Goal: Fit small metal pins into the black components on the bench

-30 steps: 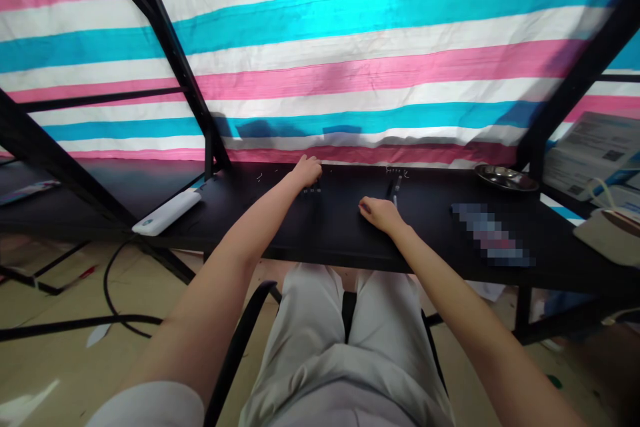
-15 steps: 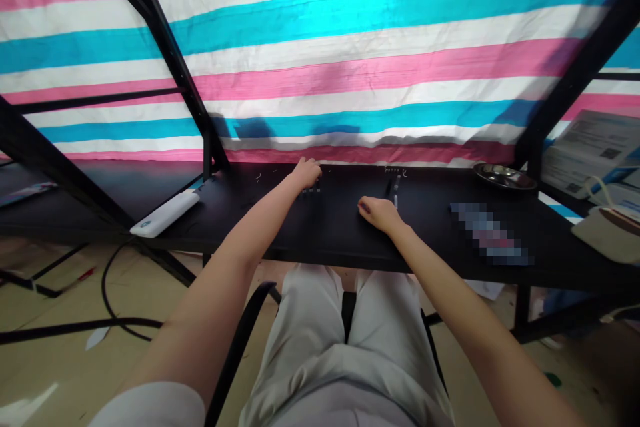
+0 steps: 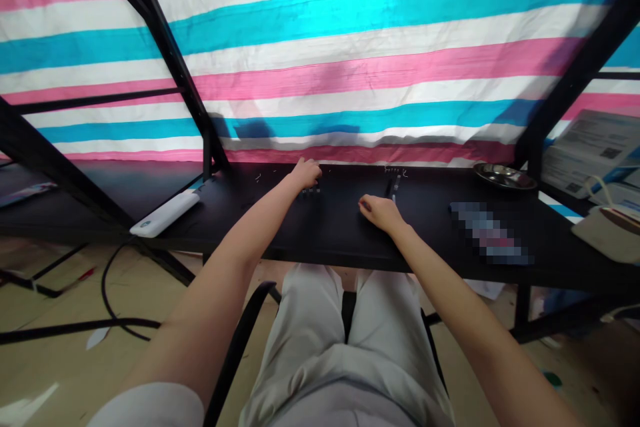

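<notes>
Toward the back of the black table (image 3: 330,240), my left hand (image 3: 306,175) is bent downward with its fingers curled together. Right by its fingertips is a row of small, pale-tipped pieces (image 3: 311,191), too small to name. My right hand (image 3: 380,211) rests on the table nearer the front, fingers closed in a pinch; anything inside it is hidden. Just beyond it lie a thin dark stick (image 3: 389,185) and a slim, pen-like piece with clear parts (image 3: 397,184). Tiny white bits (image 3: 395,171) form a line behind them.
A white oblong device (image 3: 166,213) lies at the left, near a black metal frame post (image 3: 175,67). On the right are a shiny metal dish (image 3: 505,177), a blurred-out flat object (image 3: 490,233) and stacked boxes (image 3: 590,153). A striped sheet (image 3: 350,27) hangs behind the table.
My right hand has shifted very slightly to the right, covering a little more of the pen-like piece's near end. My left hand stays in place.
</notes>
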The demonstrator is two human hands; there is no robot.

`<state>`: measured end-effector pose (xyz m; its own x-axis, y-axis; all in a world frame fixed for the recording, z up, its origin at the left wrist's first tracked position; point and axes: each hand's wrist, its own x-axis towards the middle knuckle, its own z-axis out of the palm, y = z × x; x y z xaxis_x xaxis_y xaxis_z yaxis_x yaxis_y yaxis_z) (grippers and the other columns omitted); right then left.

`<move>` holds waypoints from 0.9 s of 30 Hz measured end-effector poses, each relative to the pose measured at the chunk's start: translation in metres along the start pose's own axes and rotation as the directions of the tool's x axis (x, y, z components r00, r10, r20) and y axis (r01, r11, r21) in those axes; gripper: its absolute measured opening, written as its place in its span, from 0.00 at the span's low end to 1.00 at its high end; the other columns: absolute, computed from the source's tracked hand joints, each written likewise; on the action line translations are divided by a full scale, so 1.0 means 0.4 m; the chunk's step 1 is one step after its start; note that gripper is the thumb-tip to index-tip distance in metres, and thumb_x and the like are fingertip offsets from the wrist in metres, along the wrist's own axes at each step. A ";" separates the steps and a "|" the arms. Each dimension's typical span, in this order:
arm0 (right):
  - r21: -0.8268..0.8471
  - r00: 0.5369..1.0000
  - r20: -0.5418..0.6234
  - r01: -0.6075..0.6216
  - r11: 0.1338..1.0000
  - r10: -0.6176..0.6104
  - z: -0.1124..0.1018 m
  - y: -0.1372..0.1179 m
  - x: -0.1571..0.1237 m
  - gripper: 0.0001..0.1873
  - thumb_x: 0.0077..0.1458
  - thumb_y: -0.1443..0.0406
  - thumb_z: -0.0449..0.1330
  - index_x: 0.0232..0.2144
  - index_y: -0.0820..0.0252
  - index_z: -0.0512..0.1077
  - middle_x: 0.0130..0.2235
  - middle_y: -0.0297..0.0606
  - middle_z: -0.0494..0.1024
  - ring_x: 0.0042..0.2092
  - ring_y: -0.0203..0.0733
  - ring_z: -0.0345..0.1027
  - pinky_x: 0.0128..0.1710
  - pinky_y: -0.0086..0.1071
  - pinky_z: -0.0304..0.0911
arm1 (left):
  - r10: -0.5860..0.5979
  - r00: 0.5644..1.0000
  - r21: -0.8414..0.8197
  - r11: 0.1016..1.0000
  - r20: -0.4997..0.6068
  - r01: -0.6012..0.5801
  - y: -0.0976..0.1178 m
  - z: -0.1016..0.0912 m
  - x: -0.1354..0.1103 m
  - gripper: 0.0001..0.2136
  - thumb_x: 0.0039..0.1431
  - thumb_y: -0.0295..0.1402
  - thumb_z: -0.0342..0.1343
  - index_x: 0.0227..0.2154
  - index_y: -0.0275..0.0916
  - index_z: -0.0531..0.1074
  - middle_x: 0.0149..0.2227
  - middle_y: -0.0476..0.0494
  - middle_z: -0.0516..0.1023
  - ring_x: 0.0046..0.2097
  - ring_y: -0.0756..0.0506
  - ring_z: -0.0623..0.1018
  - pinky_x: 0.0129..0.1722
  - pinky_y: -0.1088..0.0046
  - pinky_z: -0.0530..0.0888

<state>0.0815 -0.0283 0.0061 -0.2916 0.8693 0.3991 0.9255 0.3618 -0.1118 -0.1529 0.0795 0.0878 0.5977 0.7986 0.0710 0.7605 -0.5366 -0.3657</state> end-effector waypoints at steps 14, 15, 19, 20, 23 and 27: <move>0.236 0.764 -0.371 -0.473 0.849 0.528 -0.039 0.053 -0.007 0.18 0.59 0.60 0.43 0.39 0.61 0.70 0.34 0.43 0.76 0.35 0.43 0.68 0.34 0.32 0.55 | 0.077 0.987 -0.004 0.997 -0.142 -0.079 0.056 -0.053 -0.008 0.20 0.55 0.31 0.54 0.52 0.39 0.66 0.50 0.36 0.69 0.53 0.38 0.64 0.51 0.55 0.56; 0.264 0.717 -0.364 -0.532 0.805 0.594 -0.042 0.067 -0.008 0.18 0.59 0.60 0.43 0.40 0.61 0.69 0.35 0.44 0.76 0.36 0.44 0.68 0.34 0.33 0.55 | 0.101 0.981 -0.006 0.995 -0.168 -0.104 0.071 -0.063 -0.009 0.19 0.56 0.31 0.53 0.52 0.39 0.65 0.50 0.36 0.69 0.53 0.38 0.64 0.51 0.55 0.56; 0.239 0.670 -0.212 -0.670 0.703 0.711 -0.032 0.112 -0.010 0.17 0.55 0.61 0.49 0.43 0.64 0.67 0.41 0.50 0.74 0.43 0.50 0.66 0.39 0.37 0.57 | 0.198 0.948 -0.015 0.978 -0.251 -0.209 0.146 -0.092 -0.011 0.19 0.57 0.32 0.51 0.53 0.40 0.64 0.51 0.36 0.69 0.54 0.38 0.64 0.52 0.56 0.55; 0.206 0.679 -0.173 -0.683 0.701 0.713 -0.024 0.117 -0.009 0.18 0.54 0.60 0.50 0.43 0.65 0.67 0.43 0.52 0.73 0.45 0.52 0.66 0.40 0.39 0.57 | 0.213 0.941 -0.021 0.974 -0.261 -0.226 0.167 -0.095 -0.011 0.19 0.57 0.32 0.51 0.53 0.40 0.64 0.51 0.36 0.68 0.53 0.39 0.65 0.52 0.57 0.55; 0.119 0.708 -0.116 -0.687 0.717 0.697 0.001 0.124 -0.007 0.19 0.53 0.58 0.53 0.43 0.65 0.67 0.44 0.54 0.72 0.46 0.54 0.65 0.42 0.43 0.58 | 0.212 0.934 -0.059 0.969 -0.289 -0.238 0.227 -0.089 -0.003 0.20 0.58 0.32 0.50 0.54 0.39 0.63 0.51 0.36 0.68 0.53 0.39 0.65 0.50 0.59 0.58; 0.047 0.751 -0.137 -0.646 0.762 0.646 0.022 0.133 -0.004 0.17 0.53 0.58 0.53 0.39 0.64 0.70 0.41 0.54 0.72 0.45 0.53 0.66 0.41 0.43 0.59 | 0.092 0.952 -0.177 0.973 -0.292 -0.148 0.300 -0.053 0.034 0.23 0.59 0.33 0.48 0.58 0.39 0.58 0.52 0.35 0.68 0.52 0.39 0.66 0.48 0.59 0.61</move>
<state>0.1292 -0.0074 -0.0086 0.4116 0.8407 0.3519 0.8820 -0.2703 -0.3860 -0.0480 0.0202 0.0645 0.7128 0.6315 0.3052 0.6965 -0.6885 -0.2019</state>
